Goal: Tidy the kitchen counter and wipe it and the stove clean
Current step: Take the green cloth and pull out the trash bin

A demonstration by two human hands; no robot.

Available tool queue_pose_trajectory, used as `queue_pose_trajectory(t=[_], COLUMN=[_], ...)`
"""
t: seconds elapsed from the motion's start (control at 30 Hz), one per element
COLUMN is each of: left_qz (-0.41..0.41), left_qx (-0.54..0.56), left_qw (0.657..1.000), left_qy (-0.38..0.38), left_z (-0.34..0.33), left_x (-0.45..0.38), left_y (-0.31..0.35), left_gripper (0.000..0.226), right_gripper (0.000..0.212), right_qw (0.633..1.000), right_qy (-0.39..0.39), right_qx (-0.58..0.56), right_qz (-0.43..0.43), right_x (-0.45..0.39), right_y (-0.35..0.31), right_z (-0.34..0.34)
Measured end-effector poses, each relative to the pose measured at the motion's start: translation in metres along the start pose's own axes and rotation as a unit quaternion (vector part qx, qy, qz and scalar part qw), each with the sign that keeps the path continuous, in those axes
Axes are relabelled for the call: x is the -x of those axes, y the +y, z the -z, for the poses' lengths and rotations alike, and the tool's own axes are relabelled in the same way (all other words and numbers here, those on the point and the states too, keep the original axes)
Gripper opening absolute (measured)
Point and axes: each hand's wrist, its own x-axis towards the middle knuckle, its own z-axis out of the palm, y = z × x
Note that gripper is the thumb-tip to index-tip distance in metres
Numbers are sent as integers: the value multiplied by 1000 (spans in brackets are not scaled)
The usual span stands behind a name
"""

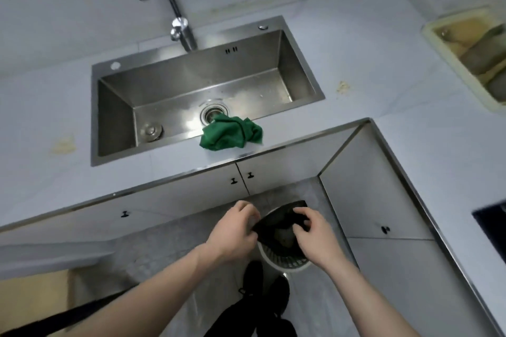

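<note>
A crumpled green cloth (231,133) lies on the front rim of the steel sink (112,117), partly hanging into the basin. Down on the floor stands a white waste bin (284,261) lined with a black bag (276,223). My left hand (232,230) pinches the bag's left edge and my right hand (315,232) grips its right edge, both over the bin's mouth. The pale counter (356,63) wraps around in an L shape. A dark corner of the stove (491,224) shows at the right edge.
A tall tap (180,27) rises behind the sink. A yellowish tray (438,44) with items sits at the back right. Yellowish stains (342,87) mark the counter beside the sink. Cabinet doors (175,200) with dark knobs face me. My dark shoes (262,290) stand below the bin.
</note>
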Motion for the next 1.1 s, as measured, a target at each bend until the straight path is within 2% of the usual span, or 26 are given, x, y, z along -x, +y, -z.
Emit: queue_pose_trajectory(t=[0.13,0.23,0.4,0.53,0.7,0.87,0.93,1.1], left_qz=[1,23,82,125,141,135,132,129], left_qx=[23,37,47,69,65,68,70,69], left_qw=[997,994,991,984,982,985,986,989], left_qy=[73,99,100,105,105,81,68,33], left_z=[53,80,109,135,167,190,193,191], left_x=[29,46,68,81,77,62,55,43], left_y=[26,26,-1,-32,-71,-95,-101,-104], left_gripper=[34,33,31,32,32,37,36,36], right_gripper=[38,44,56,69,82,97,93,58], right_qw=[999,996,988,978,961,946,947,925], right_qy=[5,1,-16,-20,-11,-47,-32,18], right_qx=[7,41,84,128,226,297,302,357], right_qz=[39,73,130,165,162,124,110,130], right_x=[32,35,10,-31,-92,-131,-131,-117], right_y=[-41,-72,-142,-202,-246,-242,-237,-220], right_z=[25,37,34,7,-30,-62,-72,-79])
